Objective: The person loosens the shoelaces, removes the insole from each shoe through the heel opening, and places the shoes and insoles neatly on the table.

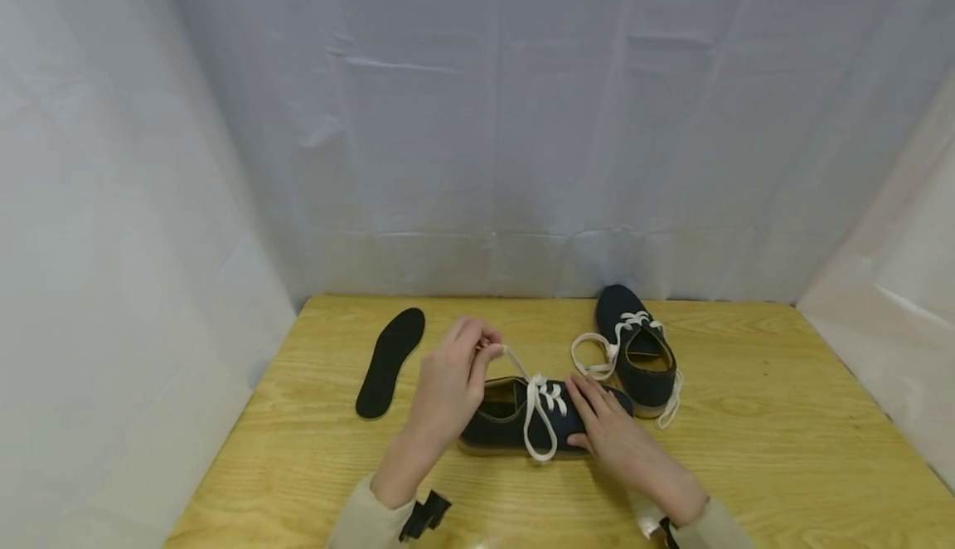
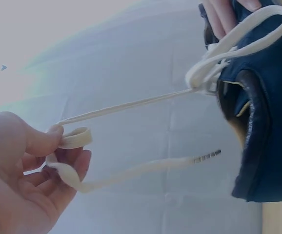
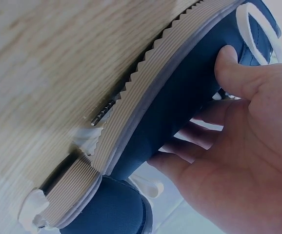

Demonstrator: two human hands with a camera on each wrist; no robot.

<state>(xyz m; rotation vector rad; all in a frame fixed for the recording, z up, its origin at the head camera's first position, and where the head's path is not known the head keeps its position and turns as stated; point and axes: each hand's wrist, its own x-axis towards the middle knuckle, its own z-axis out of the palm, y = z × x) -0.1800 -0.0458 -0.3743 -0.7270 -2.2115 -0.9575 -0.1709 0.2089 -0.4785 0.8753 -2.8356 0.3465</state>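
Right hand (image 1: 619, 443) rests, fingers nearly straight, on the near shoe (image 1: 488, 433), upright on the table (image 1: 298, 466); left hand (image 1: 450, 379), fingers curled, pinches that shoe's lace (image 2: 131, 105), taut from the knot (image 1: 537, 381); beyond are an insole (image 1: 390, 362), left, and the other shoe (image 1: 647, 386), right; a pale sheet (image 1: 477, 143) hangs behind.

We note: navy shoe (image 1: 515, 433) upright on worktop (image 1: 783, 416), toe rightward, tan ribbed sole (image 3: 143, 80). White lace (image 1: 536, 384) knotted at its throat; one loop (image 1: 542, 456) droops down near side, one strand (image 2: 131, 104) runs taut leftward.
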